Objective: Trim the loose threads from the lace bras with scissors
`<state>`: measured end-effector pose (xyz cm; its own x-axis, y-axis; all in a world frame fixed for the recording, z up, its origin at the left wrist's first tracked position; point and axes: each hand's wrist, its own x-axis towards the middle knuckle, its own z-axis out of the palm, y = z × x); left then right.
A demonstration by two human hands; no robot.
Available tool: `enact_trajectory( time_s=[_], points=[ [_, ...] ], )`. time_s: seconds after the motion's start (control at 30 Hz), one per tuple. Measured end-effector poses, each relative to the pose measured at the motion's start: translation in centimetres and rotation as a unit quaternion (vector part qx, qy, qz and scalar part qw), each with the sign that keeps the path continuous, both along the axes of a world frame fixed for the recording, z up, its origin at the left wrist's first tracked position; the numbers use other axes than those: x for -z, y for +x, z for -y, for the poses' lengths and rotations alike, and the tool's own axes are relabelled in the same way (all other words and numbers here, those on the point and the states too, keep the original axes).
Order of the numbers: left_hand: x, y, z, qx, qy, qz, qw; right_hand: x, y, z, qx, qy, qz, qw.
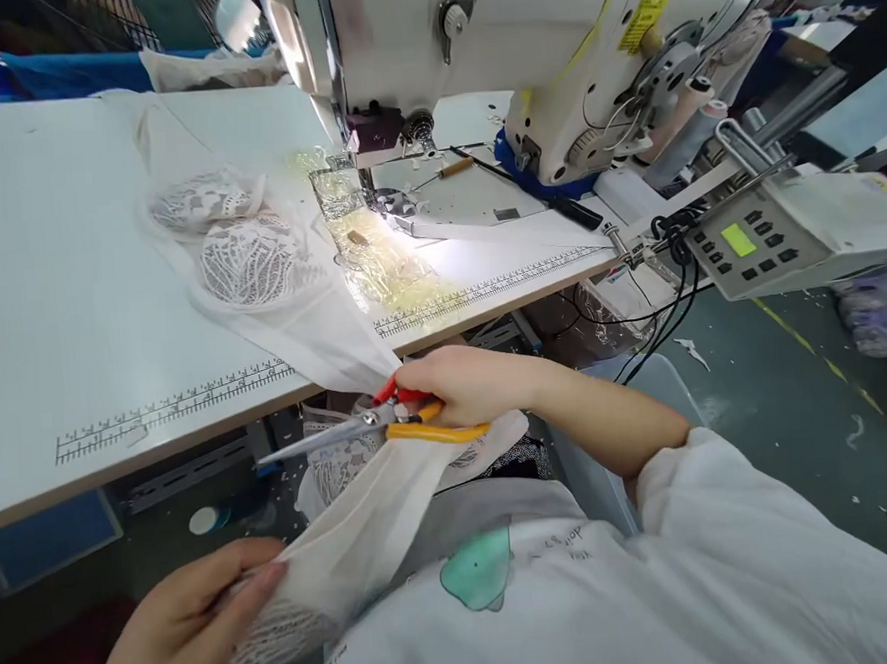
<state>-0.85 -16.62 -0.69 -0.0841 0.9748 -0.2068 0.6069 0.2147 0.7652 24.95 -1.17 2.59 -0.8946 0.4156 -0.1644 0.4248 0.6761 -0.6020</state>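
My right hand [468, 383] grips yellow-handled thread snips [374, 426] just below the table's front edge, blades pointing left. It also bunches the white fabric [315, 330] that trails down off the table. My left hand [186, 613] pinches the lower end of that fabric near my lap, next to a lace cup piece [271, 633]. Two more lace cups [248, 259] lie on the fabric on the table [51, 296], left of the sewing machine [487, 59].
A printed ruler strip [170, 409] runs along the table's front edge. A control panel [746, 243] with a green display sits at the right, with cables hanging beside it. A screwdriver [449, 169] lies on the machine bed. Fabric scraps litter the floor.
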Motion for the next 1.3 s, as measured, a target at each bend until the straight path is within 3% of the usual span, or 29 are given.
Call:
enact_trajectory(
  time_s=[0.1,0.23,0.33,0.43,0.5,0.6,0.67,0.77,0.87,1.07,1.3],
  points=[
    [1.3,-0.7,-1.7,0.074,-0.002,-0.015,0.997,1.0,-1.0,-1.0,0.035,0.006,0.01,0.999],
    [2.3,-0.7,-2.6,0.097,0.061,-0.093,0.989,0.7,-1.6,-0.7,0.013,-0.019,-0.007,1.0],
    [2.1,1.3,-2.2,0.201,0.168,-0.089,0.961,-0.4,-1.6,0.5,-0.045,-0.065,-0.039,0.996],
    [1.3,3.8,-2.0,0.261,0.193,-0.045,0.945,-1.4,-1.6,1.5,-0.081,-0.109,-0.061,0.989],
    [0.7,5.1,-2.2,0.225,0.179,-0.021,0.957,-1.5,-1.7,1.4,-0.071,-0.112,-0.054,0.99],
    [0.1,6.0,-3.0,0.12,0.142,0.01,0.983,-1.2,-2.0,0.5,-0.059,-0.091,-0.046,0.993],
    [0.0,6.2,-3.5,0.068,0.089,0.074,0.991,-0.9,-2.5,-0.5,-0.067,-0.067,-0.043,0.995],
    [0.0,6.1,-3.9,0.003,0.005,0.206,0.979,-1.0,-3.3,-1.9,-0.082,-0.032,-0.012,0.996],
    [0.2,6.0,-3.8,-0.064,-0.029,0.271,0.96,-1.3,-4.1,-2.7,-0.086,-0.016,-0.005,0.996],
    [0.1,6.0,-4.0,-0.132,-0.04,0.317,0.938,-1.8,-5.1,-2.8,-0.098,-0.024,-0.028,0.994],
    [0.4,5.5,-4.3,-0.152,-0.062,0.325,0.931,-2.0,-5.6,-2.3,-0.105,-0.025,-0.042,0.993]
  ],
)
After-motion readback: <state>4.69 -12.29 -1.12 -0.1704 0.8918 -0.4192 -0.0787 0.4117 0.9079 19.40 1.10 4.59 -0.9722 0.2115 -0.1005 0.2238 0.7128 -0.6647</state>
